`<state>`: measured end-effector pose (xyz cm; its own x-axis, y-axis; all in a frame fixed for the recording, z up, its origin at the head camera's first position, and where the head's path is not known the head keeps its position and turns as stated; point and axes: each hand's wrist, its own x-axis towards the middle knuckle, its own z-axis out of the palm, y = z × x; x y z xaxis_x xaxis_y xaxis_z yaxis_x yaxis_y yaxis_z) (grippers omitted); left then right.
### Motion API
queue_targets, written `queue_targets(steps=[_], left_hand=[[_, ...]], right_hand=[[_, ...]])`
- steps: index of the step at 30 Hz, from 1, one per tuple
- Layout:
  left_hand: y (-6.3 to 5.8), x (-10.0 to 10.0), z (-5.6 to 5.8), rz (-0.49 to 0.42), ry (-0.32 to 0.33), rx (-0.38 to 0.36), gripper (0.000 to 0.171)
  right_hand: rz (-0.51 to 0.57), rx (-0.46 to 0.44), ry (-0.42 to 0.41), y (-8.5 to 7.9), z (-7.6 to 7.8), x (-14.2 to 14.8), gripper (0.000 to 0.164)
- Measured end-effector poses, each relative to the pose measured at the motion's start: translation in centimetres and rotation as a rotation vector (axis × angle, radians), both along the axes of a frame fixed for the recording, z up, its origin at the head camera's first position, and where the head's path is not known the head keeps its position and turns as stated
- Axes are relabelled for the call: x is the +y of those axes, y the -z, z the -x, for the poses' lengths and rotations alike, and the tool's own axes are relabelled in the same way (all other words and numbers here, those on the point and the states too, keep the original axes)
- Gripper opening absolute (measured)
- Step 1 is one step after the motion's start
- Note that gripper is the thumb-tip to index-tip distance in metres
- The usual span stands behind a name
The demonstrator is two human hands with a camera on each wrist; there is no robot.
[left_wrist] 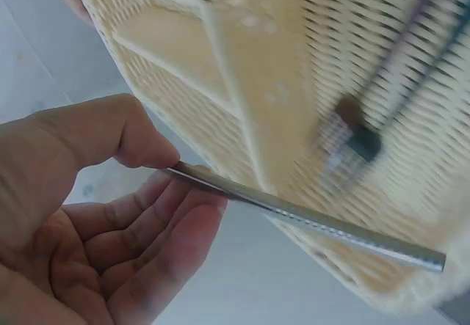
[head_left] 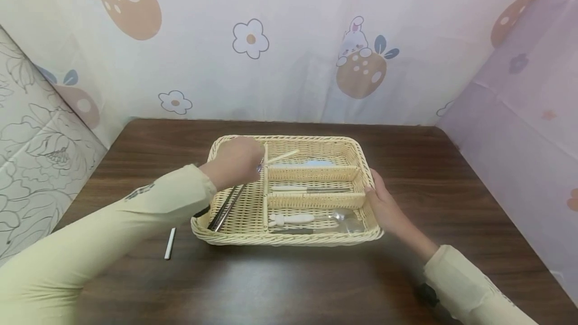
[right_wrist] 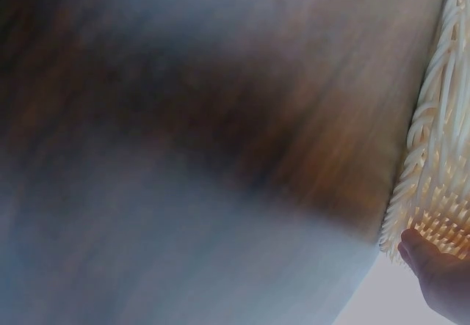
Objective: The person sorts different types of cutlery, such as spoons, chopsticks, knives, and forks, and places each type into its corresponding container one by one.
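Note:
My left hand is over the upper left of a woven cream basket. Between thumb and fingers it pinches a thin chopstick, its metal part silver in the left wrist view. A pale length shows past the hand in the head view. My right hand grips the basket's right rim, with the thumb against the wicker. Two dark, slender sticks lie in the large left compartment. White-and-metal chopsticks lie in the middle right one.
Spoons, one with a white rabbit-shaped handle, lie in the front right compartment. A light blue item sits in the back right one. On the brown table, a short white stick lies left of the basket. Patterned curtains stand behind.

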<state>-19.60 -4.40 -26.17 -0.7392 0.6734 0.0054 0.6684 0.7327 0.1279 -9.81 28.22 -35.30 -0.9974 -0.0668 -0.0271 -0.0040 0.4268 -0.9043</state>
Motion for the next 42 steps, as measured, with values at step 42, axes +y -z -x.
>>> queue_targets(steps=[42], left_hand=[[4.7, 13.0, 0.5, 0.257, 0.354, 0.051, 0.013]], right_hand=[[-0.033, 0.018, 0.009, 0.0, -0.1, 0.0, 0.052]])
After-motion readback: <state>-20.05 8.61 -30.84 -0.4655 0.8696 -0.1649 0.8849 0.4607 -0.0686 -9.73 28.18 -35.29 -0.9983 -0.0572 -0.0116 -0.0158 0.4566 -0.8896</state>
